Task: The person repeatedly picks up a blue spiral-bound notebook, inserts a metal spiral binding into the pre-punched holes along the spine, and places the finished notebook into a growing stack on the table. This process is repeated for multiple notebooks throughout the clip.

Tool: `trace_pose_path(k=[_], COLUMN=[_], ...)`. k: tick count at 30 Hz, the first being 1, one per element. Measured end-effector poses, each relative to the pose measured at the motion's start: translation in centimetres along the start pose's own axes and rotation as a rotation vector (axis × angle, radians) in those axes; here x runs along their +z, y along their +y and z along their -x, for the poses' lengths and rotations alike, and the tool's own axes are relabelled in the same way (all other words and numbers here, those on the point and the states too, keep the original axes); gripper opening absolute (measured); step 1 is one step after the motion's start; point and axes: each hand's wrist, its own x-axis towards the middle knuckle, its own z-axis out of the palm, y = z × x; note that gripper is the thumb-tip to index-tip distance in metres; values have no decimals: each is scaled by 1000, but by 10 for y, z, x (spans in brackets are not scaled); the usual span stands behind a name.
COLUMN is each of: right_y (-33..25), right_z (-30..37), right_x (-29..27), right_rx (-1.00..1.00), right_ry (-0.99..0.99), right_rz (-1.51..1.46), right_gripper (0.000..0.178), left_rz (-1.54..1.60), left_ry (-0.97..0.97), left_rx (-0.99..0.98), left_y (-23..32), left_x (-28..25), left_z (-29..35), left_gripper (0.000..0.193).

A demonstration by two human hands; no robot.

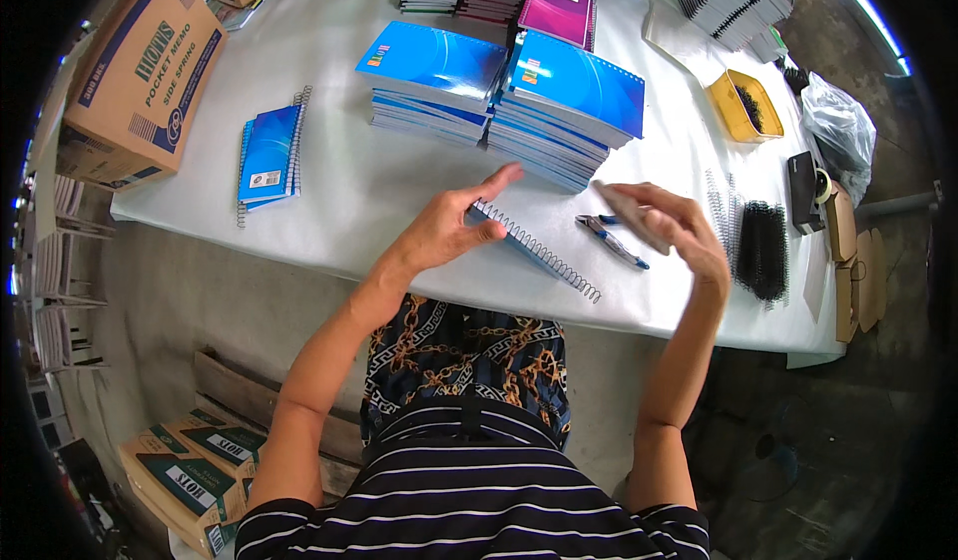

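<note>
My left hand [446, 229] holds a spiral notebook [522, 245] by its far left end, thumb on one side and fingers on the other. The notebook's blue cover shows only narrowly, with the wire coil facing up. That coil [569, 274] runs on past the near right end of the book. My right hand [671, 229] is raised to the right, smeared by motion, so whether it holds anything is unclear. Just left of it, blue-handled pliers [621, 246] lie on the white-covered table [349, 223].
Two stacks of blue books [431, 66] stand ahead, with more bound stacks behind. Two blue coil notebooks [269, 161] lie left, near a cardboard box [140, 81]. To the right are a yellow tray [746, 106] of small black pieces, black coils [763, 251] and a plastic bag [838, 121].
</note>
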Motion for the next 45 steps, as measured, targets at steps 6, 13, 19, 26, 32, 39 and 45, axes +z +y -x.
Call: trace_pose_path(k=[6, 13, 19, 26, 32, 39, 45], right_y=[7, 45, 31, -64, -70, -77, -88], right_z=[27, 28, 31, 24, 18, 15, 2], right_x=[22, 85, 98, 145, 152, 144, 129], right_rx=[9, -75, -29, -320, -328, -135, -34], right_ry=[488, 411, 716, 522, 523, 225, -134], right_rz=[746, 817, 686, 547, 576, 119, -154], right_gripper=[29, 44, 39, 40, 37, 18, 24], left_rz=[128, 236, 79, -132, -211, -767, -1043], left_ry=[-86, 40, 60, 115, 253, 463, 533], left_rx=[38, -55, 50, -3, -61, 101, 175], left_y=[1, 25, 11, 32, 48, 50, 63], left_x=[-7, 7, 10, 27, 39, 43, 26], left_z=[0, 0, 1, 9, 17, 24, 53], left_gripper=[57, 79, 72, 56, 70, 78, 68])
